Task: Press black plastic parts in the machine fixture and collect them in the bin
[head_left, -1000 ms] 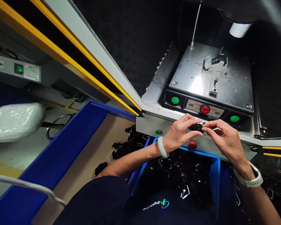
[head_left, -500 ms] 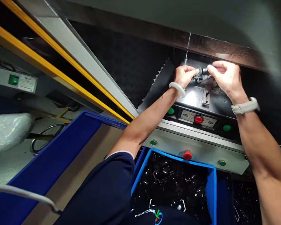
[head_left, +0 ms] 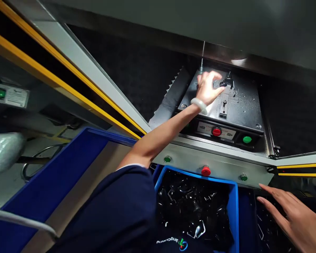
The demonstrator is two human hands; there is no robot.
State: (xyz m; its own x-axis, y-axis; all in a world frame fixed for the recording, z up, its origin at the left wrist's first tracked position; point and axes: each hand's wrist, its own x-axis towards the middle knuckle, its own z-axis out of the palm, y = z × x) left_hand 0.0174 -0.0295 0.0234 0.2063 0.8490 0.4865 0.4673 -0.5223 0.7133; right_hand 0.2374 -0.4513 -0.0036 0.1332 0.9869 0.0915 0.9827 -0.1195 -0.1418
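My left hand is over the metal fixture plate, thumb and fingers spread in a curve with nothing between them. Just beside its thumb, a small black plastic part rests on the holder in the middle of the plate. Whether the thumb touches that part I cannot tell. At the lower right, my right hand has its fingers stretched out and holds nothing. It hovers by a container of glossy black pieces, partly hiding it.
A blue bin full of shiny black parts stands below the machine's front panel. Red stop buttons and green buttons line the front. Yellow-edged frame bars slant along the left. A metal housing overhangs the plate.
Both hands had been at the black part; it now sits on the fixture, released. My right hand has swung down to the lower right, and my left has opened beside the part.
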